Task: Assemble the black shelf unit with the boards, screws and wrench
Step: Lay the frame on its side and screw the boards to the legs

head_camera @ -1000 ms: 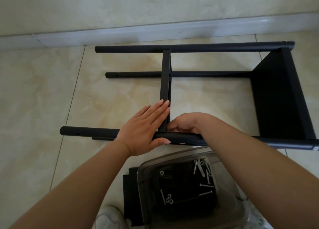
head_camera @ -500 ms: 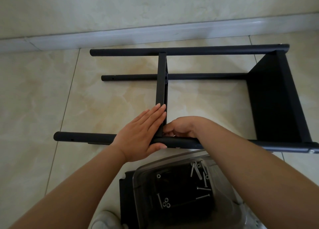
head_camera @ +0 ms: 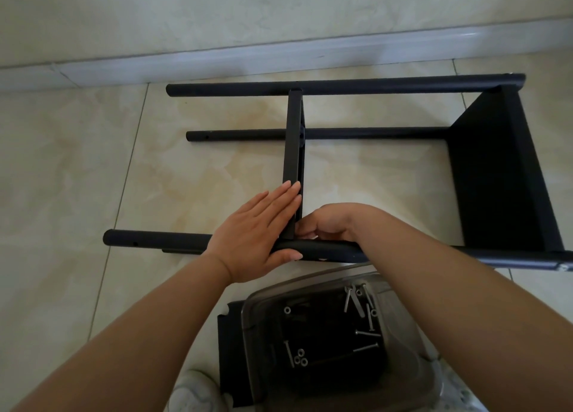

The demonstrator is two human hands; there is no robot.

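Note:
The black shelf unit lies on its side on the tiled floor. Its far pole (head_camera: pixel 341 87), lower pole (head_camera: pixel 372 133) and near pole (head_camera: pixel 155 238) run left to right. An end board (head_camera: pixel 496 179) closes the right side. A middle board (head_camera: pixel 293 138) stands on edge between the poles. My left hand (head_camera: pixel 257 231) presses flat fingers against that board's near end, thumb on the near pole. My right hand (head_camera: pixel 328 225) is curled at the joint of board and near pole; what its fingertips hold is hidden.
A clear plastic container (head_camera: pixel 403 334) with several screws (head_camera: pixel 366 334) and washers (head_camera: pixel 299 360) sits just in front of the near pole, on another black board (head_camera: pixel 231 349). A white shoe (head_camera: pixel 192 393) is at the bottom edge. The wall's baseboard (head_camera: pixel 279 58) runs behind the unit.
Both hands stay at the same joint of middle board and near pole. Only the camera view has shifted slightly.

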